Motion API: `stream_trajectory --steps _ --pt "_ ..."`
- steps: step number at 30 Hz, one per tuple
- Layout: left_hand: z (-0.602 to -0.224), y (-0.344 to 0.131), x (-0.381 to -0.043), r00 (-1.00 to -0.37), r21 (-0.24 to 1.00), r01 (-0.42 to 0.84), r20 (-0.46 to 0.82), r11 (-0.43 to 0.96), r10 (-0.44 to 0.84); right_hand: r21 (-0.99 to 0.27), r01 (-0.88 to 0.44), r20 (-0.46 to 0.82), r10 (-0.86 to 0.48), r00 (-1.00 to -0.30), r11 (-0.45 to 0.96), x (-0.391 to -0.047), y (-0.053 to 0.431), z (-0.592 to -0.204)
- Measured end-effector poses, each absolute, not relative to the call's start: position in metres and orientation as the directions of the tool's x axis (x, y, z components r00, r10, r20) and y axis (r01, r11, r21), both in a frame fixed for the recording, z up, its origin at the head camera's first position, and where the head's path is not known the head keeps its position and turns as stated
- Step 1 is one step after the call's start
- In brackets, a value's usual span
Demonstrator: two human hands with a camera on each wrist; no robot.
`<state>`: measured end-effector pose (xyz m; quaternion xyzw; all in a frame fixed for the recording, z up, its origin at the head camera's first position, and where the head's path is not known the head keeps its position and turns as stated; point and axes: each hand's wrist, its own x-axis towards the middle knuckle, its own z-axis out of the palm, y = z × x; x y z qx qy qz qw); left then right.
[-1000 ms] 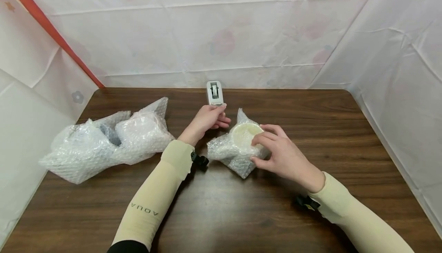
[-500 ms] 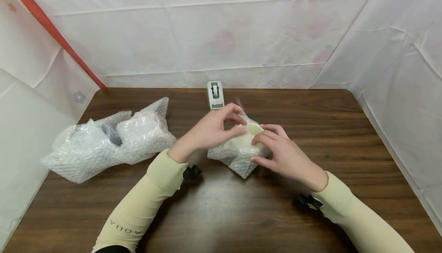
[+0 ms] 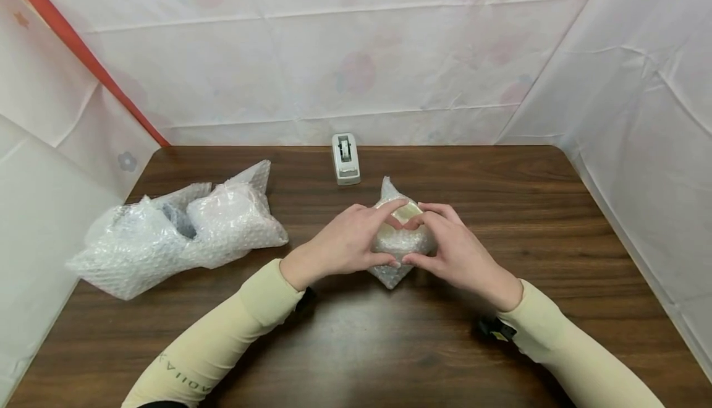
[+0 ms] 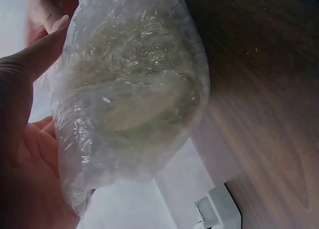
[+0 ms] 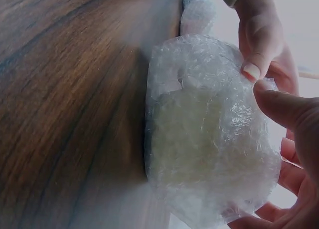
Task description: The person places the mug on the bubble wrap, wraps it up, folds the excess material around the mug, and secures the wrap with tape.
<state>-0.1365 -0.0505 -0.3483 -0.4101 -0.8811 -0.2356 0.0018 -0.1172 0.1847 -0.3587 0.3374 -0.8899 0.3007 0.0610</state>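
A pale yellow round object wrapped in bubble wrap (image 3: pixel 399 241) sits on the table in front of me. Through the film its body shows yellowish in the left wrist view and the right wrist view, but its exact kind is blurred by the wrap. My left hand (image 3: pixel 347 241) holds the bundle from the left, thumb on the near side and fingers over the top. From the right, my right hand (image 3: pixel 458 250) grips it the same way, its thumb (image 5: pixel 281 102) pressing the film. The two thumb tips come close together, and the index fingertips nearly meet over the top.
A grey-white tape dispenser (image 3: pixel 346 159) stands behind the bundle, near the back edge of the brown wooden table (image 3: pixel 500 179). Further left lie bubble-wrapped bundles (image 3: pixel 183 229), with a dark piece visible between them. Hung white sheets (image 3: pixel 356 43) enclose the back and sides.
My left hand has come from beside the tape dispenser back to the bundle and now holds its left side. The flap of wrap sticking out there is folded in. My right hand stays put.
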Motion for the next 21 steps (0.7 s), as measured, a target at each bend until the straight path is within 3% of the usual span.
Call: stream_trajectory --steps 10,17,21 --pt "-0.352 -0.051 -0.139 -0.658 0.437 0.726 0.212 0.532 0.723 -0.644 -0.590 0.359 -0.490 -0.795 0.486 -0.138 0.193 -0.341" --pt "-0.353 -0.053 -0.139 -0.653 0.430 0.732 0.219 0.529 0.725 -0.792 -0.468 0.241 -0.503 -0.830 0.392 -0.154 0.181 -0.329" --pt "-0.353 -0.053 -0.139 -0.663 0.450 0.719 0.214 0.530 0.718 -0.841 -0.423 0.235 -0.477 -0.847 0.336 -0.155 0.177 -0.327"
